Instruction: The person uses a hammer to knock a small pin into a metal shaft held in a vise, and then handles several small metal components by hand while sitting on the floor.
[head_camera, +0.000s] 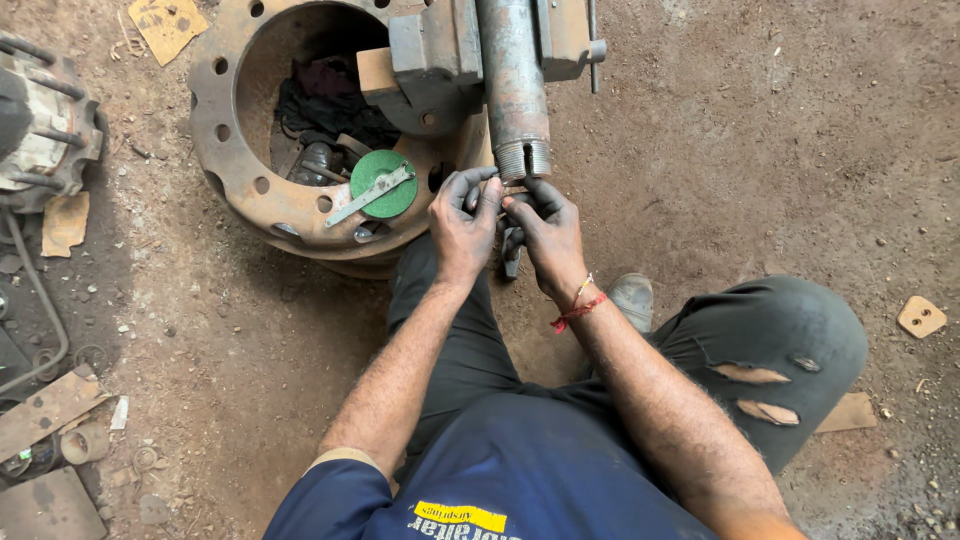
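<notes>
A thick steel shaft (513, 80) with a threaded, slotted end points toward me, clamped in a grey vise (440, 60). My left hand (462, 225) and my right hand (545, 232) meet just below the threaded end, both greasy, fingers pinching a small thin metal piece (514, 189) between them at the slot. A dark tool (511, 255) hangs below my hands; which hand bears it I cannot tell. A red thread circles my right wrist.
A rusty wheel hub (300, 120) lies on the dirt floor at the left, with rags and parts inside and a green disc (384, 183) with a metal strip on its rim. Scrap plates (45, 415) and a machine part (40, 120) lie far left.
</notes>
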